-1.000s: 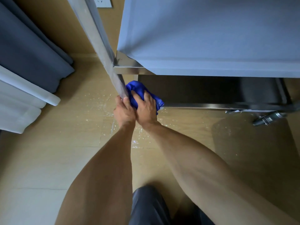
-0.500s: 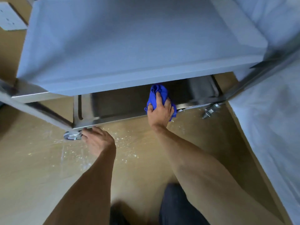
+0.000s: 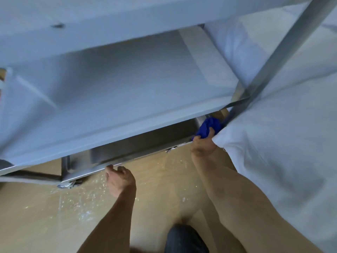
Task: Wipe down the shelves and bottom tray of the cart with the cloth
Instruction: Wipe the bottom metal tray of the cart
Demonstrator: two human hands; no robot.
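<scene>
Head view: looks down past two bare forearms at a metal cart beside a bed, with a tan floor below.
Cart [image 3: 127,99]: largest thing here. Grey shelves on steel posts, with castors under the corners. Judged stiff and fairly heavy, and able to roll, so it wants steadying at a rail or post while it is rubbed.
Bed [image 3: 282,125]: white linen lies against the cart's right post and hangs over part of the right hand. Soft, and likely to drag into the wiping path.
Shelf [image 3: 138,84]: smooth, flat and hard. A cloth should slide on it easily.
Tray [image 3: 145,145]: the bottom level, dark steel with a raised rim, mostly hidden under the shelf. Its rim edge looks thin; a flat press suits it better than a hooked finger.
Floor [image 3: 54,216]: pale flecks are scattered below the tray. I cannot tell whether they are wet or dry.
Left hand [image 3: 120,179]: grip loose and holding nothing, fingers lightly bent, tips at or just touching the tray's front rim.
Right hand [image 3: 203,145]: grip closed round the cloth, at the tray's right front corner by the post.
Cloth [image 3: 208,127]: blue, bunched into a wad, pressed at that corner. Judged light, soft and limp. Best held as a pad under the palm and fingers, so no loose end catches on the post.
Writing: no brand, label or lettering can be read anywhere.
</scene>
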